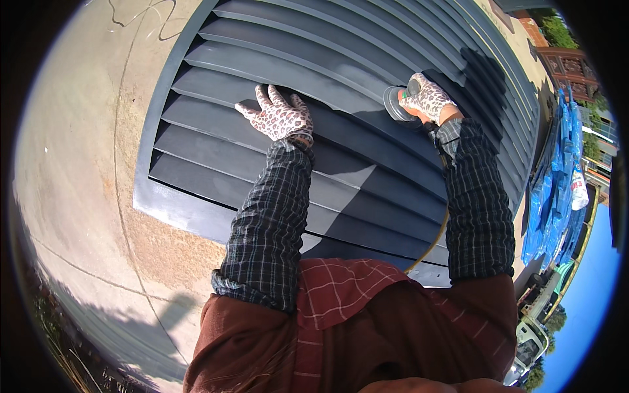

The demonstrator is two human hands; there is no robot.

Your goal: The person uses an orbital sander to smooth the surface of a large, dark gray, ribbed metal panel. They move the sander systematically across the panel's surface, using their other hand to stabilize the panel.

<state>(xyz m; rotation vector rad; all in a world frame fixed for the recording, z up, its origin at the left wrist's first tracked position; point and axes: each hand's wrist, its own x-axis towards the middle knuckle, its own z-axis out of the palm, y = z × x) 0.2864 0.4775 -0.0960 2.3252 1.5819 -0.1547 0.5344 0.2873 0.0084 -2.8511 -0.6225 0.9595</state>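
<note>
A large dark grey louvered metal panel lies in front of me, its slats running across the view. My left hand, in a spotted glove, rests on the slats left of centre with its fingers spread and nothing in them. Farther right, my right hand, gloved alike, is closed around a round disc sander. The sander's disc is against or just over the slats; I cannot tell which. Its underside is hidden. A yellowish hose curves over the panel's near side by my right forearm.
Concrete ground with joint lines borders the panel on the left. A thin wire or cord loops on it at the far left. Blue tarps lie heaped at the right, and a white truck stands at lower right.
</note>
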